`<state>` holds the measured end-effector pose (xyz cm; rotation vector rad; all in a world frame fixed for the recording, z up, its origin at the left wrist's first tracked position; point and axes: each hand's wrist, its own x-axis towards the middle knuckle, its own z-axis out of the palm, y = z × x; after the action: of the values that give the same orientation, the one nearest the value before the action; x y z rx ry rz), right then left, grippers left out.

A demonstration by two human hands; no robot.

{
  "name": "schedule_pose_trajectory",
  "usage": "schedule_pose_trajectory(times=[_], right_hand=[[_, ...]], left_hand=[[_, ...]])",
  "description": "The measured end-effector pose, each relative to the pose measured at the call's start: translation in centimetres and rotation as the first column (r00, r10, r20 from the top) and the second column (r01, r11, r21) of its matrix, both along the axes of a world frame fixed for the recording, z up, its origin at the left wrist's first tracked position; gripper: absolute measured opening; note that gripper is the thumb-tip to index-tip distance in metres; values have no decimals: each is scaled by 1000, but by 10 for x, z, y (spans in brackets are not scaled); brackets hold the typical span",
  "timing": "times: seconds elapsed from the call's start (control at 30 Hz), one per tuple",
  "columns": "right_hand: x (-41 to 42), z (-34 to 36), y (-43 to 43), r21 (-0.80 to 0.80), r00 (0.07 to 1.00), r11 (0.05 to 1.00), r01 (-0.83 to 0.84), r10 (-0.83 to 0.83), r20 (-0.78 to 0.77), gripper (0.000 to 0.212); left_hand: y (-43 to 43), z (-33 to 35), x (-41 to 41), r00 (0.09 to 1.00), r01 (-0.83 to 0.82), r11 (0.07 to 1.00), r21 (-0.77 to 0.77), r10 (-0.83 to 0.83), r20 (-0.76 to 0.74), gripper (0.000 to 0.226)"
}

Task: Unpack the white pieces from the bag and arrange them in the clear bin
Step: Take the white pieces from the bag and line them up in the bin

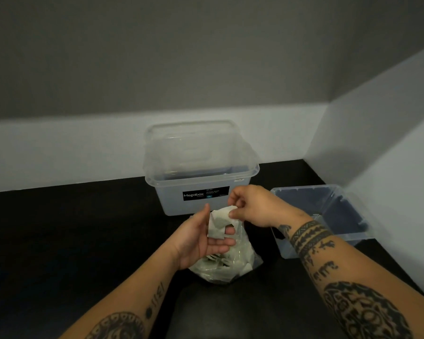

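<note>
Mid-frame, the left hand [201, 238] cups white pieces [218, 223] above the bag [230, 263], while the right hand [252, 206] pinches their top edge. It looks like unpacking; next they must go into the bin [201, 189] just behind.

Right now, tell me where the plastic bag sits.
In the head view, the plastic bag sits on the black table, centre, below both hands, in front of the Megabox bin.

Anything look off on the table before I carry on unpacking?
Nothing spilled or damaged. One oddity: the Megabox bin has its lid propped tilted against the wall, not flat. White pieces stay between both hands above the bag.
</note>
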<state>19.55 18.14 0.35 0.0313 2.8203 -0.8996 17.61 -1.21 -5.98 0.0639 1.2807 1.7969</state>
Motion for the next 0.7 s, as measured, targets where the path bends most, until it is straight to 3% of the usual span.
schedule_pose_trajectory(times=[0.13,0.2,0.3,0.37,0.43,0.5,0.57,0.7], right_hand=[[-3,24,-10,67,981,981,-184,179,76,10],[-7,28,-21,117,963,960,-256,243,118,14],[-15,17,-35,130,977,968,-213,210,34,28],[-17,8,-38,-64,992,990,-128,129,10,32],[-16,-2,-38,-332,1000,943,-23,26,3,24],[-14,-14,-34,-439,992,891,119,-129,8,18],[-8,-32,-29,-286,983,940,184,-178,49,14],[6,-79,-45,83,969,997,5,-25,246,22]], left_hand=[[-6,-2,-3,999,43,999,1,-43,-14,83],[-8,-3,-3,995,87,996,30,-86,-49,77],[-15,-2,-1,994,90,992,92,-85,-63,55],[-21,-5,-2,998,40,994,98,-34,-60,41],[-28,-9,-6,997,-47,998,36,50,-63,38],[-34,-16,-11,986,-152,988,-36,149,-71,36],[-38,-22,-15,967,-248,966,-68,243,-75,34],[-38,-29,-13,952,-299,947,-115,288,-103,36]])
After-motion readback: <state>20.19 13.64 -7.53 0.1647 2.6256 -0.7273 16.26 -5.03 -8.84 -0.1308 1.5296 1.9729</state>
